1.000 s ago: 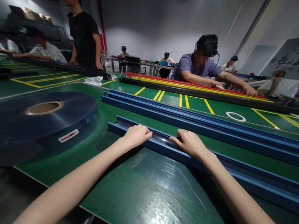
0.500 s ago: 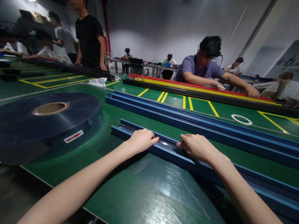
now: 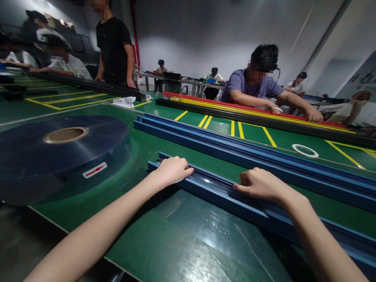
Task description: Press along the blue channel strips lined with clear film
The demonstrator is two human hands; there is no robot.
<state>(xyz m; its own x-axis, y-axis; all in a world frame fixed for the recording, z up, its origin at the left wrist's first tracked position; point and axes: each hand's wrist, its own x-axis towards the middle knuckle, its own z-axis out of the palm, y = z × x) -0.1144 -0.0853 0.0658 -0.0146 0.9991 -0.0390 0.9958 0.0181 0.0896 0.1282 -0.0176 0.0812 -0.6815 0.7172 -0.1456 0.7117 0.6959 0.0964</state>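
Lengthwise, the near blue rail [image 3: 215, 197] lies on the green bench [image 3: 153, 255] before us, its long axis slanting from its left end down towards the right edge of view. Its channel opens upward. The far blue rail [image 3: 228, 150] lies beyond it, pointing much the same way. Our left hand [image 3: 172, 169] is curled over the rail by that left end; our right hand [image 3: 261, 183] is farther along, fingers bent and thumb at the channel. Both grips look narrow, but we cannot tell whether either clamps anything.

Left of the rails sits a broad film roll [image 3: 9, 148], flat, with an arrow label [image 3: 95, 170] on its side. Yellow lines [image 3: 233, 128] and a white ring [image 3: 306, 155] show farther back. Across from us, a person in purple [image 3: 241, 85] leans over red and yellow strips; a pale wall [image 3: 195, 27] stands behind.
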